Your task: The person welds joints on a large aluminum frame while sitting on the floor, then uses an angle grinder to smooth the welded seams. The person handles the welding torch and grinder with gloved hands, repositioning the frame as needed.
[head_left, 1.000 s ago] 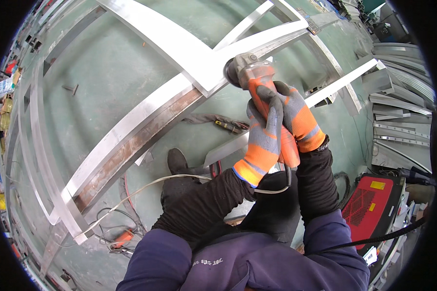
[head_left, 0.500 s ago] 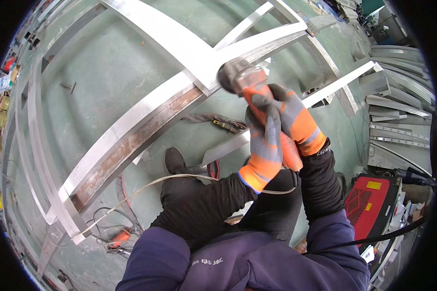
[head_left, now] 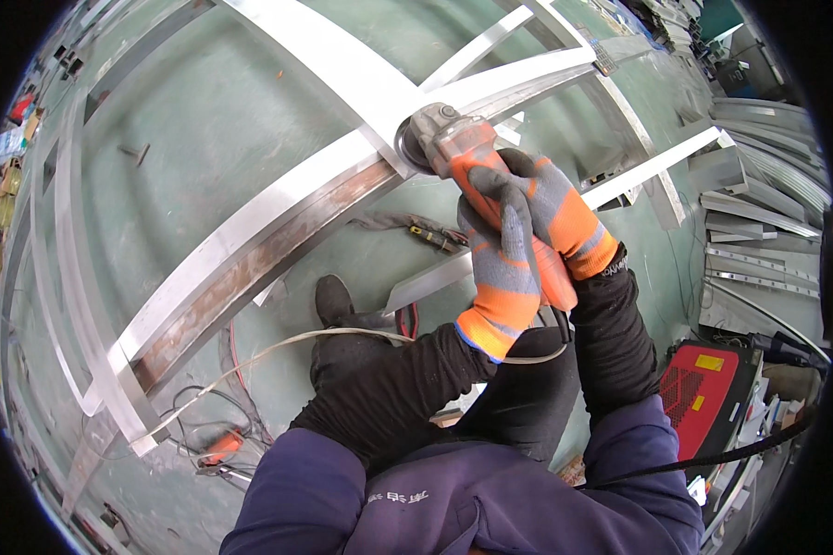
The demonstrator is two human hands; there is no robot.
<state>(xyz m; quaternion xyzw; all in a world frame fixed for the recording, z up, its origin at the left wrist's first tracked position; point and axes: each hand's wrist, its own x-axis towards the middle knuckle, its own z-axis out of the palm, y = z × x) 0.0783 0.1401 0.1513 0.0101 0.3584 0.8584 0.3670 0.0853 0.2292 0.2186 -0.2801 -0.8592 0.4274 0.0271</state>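
Observation:
An orange angle grinder (head_left: 477, 157) with a grey metal head is gripped in both my gloved hands. My left hand (head_left: 502, 236), in a grey and orange glove, wraps the body from the left. My right hand (head_left: 560, 213) closes round it from the right, a little farther up. At the far end the grinder's disc lies at the corner where bars of the silver metal frame (head_left: 250, 240) meet. Whether the disc touches the metal I cannot tell. The power cord leaves the rear of the grinder near my knee.
Below the frame, a yellow-and-black tool (head_left: 432, 239) lies on the green floor. A second orange tool (head_left: 222, 448) rests at lower left among cables. A red machine (head_left: 699, 398) stands at right, with stacked metal profiles (head_left: 759, 203) beyond. A pale cord (head_left: 278, 353) crosses my leg.
The grinder's head has shifted slightly left and its disc is now at the frame's corner joint. Both hands moved with it and keep their grip. The view has shifted slightly.

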